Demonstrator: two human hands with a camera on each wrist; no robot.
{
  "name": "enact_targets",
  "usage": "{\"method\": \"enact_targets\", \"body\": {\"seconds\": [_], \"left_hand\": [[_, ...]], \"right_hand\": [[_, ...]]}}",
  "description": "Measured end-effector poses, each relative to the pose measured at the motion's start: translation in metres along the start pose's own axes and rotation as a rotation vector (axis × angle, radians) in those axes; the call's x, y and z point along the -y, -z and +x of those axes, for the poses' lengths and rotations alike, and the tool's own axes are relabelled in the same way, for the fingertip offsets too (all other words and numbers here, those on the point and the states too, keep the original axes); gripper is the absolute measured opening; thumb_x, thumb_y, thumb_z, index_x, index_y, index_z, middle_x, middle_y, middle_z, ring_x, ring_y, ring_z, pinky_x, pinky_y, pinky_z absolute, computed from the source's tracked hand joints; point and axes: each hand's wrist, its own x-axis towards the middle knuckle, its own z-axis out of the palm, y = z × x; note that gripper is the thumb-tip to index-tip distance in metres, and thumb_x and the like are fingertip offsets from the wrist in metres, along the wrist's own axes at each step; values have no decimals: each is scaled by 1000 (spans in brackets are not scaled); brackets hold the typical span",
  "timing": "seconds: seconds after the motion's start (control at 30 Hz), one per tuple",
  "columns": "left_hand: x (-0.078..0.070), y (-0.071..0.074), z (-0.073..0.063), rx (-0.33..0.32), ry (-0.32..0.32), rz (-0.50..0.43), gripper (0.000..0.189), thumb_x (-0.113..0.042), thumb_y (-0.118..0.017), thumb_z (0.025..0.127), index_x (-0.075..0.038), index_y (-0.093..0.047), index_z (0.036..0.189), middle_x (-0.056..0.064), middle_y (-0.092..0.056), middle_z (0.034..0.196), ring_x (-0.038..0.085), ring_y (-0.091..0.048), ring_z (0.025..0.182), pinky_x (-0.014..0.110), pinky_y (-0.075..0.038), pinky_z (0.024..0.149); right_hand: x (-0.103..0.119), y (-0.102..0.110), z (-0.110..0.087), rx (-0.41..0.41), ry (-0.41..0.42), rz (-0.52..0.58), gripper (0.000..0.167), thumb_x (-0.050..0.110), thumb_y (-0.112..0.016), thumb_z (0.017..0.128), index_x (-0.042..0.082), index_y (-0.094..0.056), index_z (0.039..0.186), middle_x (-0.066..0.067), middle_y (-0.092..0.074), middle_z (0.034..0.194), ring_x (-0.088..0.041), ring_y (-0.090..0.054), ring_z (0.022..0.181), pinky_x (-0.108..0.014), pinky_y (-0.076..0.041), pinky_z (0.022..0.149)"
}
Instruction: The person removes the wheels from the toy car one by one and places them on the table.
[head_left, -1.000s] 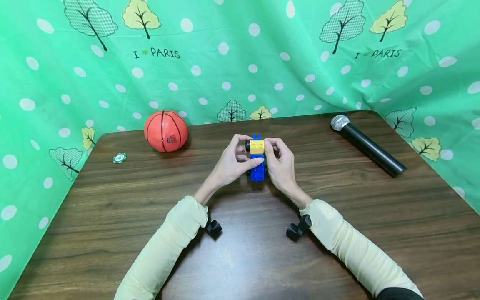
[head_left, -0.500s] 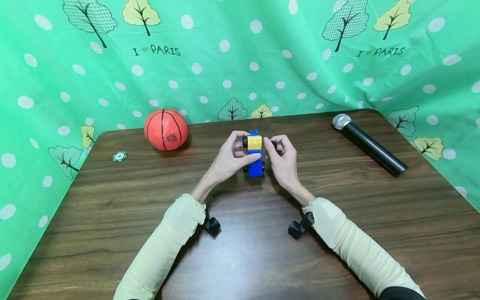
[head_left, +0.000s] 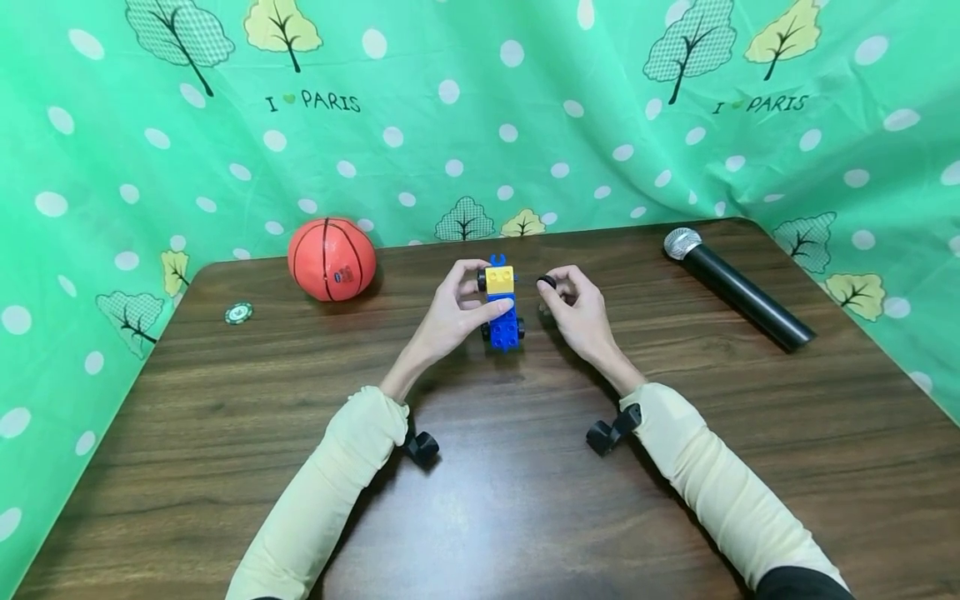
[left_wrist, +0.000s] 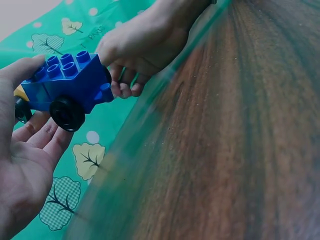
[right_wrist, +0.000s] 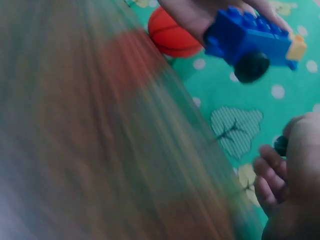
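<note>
Gripping toy car [head_left: 503, 328] in left hand [head_left: 450, 315], right of basketball [head_left: 332, 260] and slightly nearer it than before, pinching black wheel [head_left: 548, 280] in right hand [head_left: 587, 318], well right of basketball, across widened gap.

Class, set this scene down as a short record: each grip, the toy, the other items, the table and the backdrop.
Left grip: holds the toy car
Right grip: pinches a black wheel, apart from the car
Toy colours: blue, yellow, black wheels
Toy gap: no wheel beside the yellow block on the side facing the right grip
Left items: red ball, green-and-white chip
Right item: black microphone, silver head
Table: brown
Backdrop: green, white dots, printed trees
</note>
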Motion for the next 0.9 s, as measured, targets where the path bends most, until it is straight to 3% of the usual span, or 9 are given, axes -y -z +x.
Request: {"method": "enact_targets", "body": {"seconds": [0.13,0.33,0.4,0.5,0.57,0.73,0.9], "left_hand": [[0,3,-1,-9,13,-13,54,-6,-72,96,-2,-42,141,23,-68,117,34,-71,99,38,-58,89],[-1,4,-1,-7,24,-27,52,-4,-72,96,-5,-44,139,22,-68,117,33,-71,99,40,-58,89],[-1,4,-1,-3,29,-30,52,-4,-72,96,-5,-44,139,22,-68,117,33,-71,98,40,-58,89],[0,4,0,-1,34,-27,52,-5,-72,96,-5,-43,140,22,-68,116,32,-71,97,39,-58,89],[1,4,0,-3,38,-27,52,-5,-72,96,-4,-43,140,22,-68,116,31,-71,98,38,-58,89],[0,3,0,-2,42,-28,52,-4,-72,96,-5,-43,140,22,-68,116,30,-70,100,38,-58,89],[1,5,0,-2,38,-18,53,-4,-71,96,-4,-43,141,22,-68,116,31,-70,100,38,-58,89]], "right_hand": [[-5,8,5,68,-23,-93,22,17,-59,108,-1,-64,117,-18,-73,83,-29,-71,77,-23,-52,74],[-15,21,15,112,-7,-326,27,19,-54,110,1,-68,124,-11,-70,80,-24,-64,72,-33,-47,75],[-17,24,17,144,-1,-388,31,19,-51,111,0,-68,129,-15,-71,86,-29,-60,72,-39,-45,76],[-22,28,19,196,28,-472,35,18,-50,111,-1,-64,136,-21,-72,106,-37,-64,86,-49,-48,84],[-24,30,21,210,56,-516,36,17,-51,110,-3,-61,138,-23,-71,107,-40,-63,87,-53,-48,83],[-31,34,25,165,106,-587,26,15,-58,107,-3,-61,126,-18,-67,87,-36,-62,75,-51,-47,74],[-34,35,27,158,43,-631,25,22,-57,108,0,-67,116,-18,-72,102,-40,-62,96,-57,-41,90]]}}
